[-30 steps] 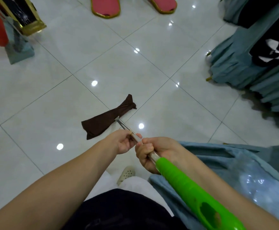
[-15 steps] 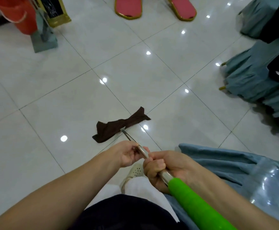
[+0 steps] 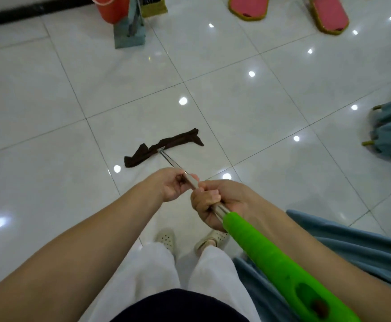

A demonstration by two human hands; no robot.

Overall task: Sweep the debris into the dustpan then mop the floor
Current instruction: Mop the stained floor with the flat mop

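Both hands on the mop pole (image 3: 173, 162): left hand (image 3: 173, 185) pinches the metal shaft, right hand (image 3: 215, 203) wraps it above the green handle (image 3: 271, 259), steering the brown mop cloth (image 3: 162, 147) flat across the floor (image 3: 50, 101).

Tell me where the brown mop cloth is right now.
In the head view the mop cloth lies on the white floor at centre frame, at the far end of the mop pole, ahead of both hands and well short of the orange bucket.
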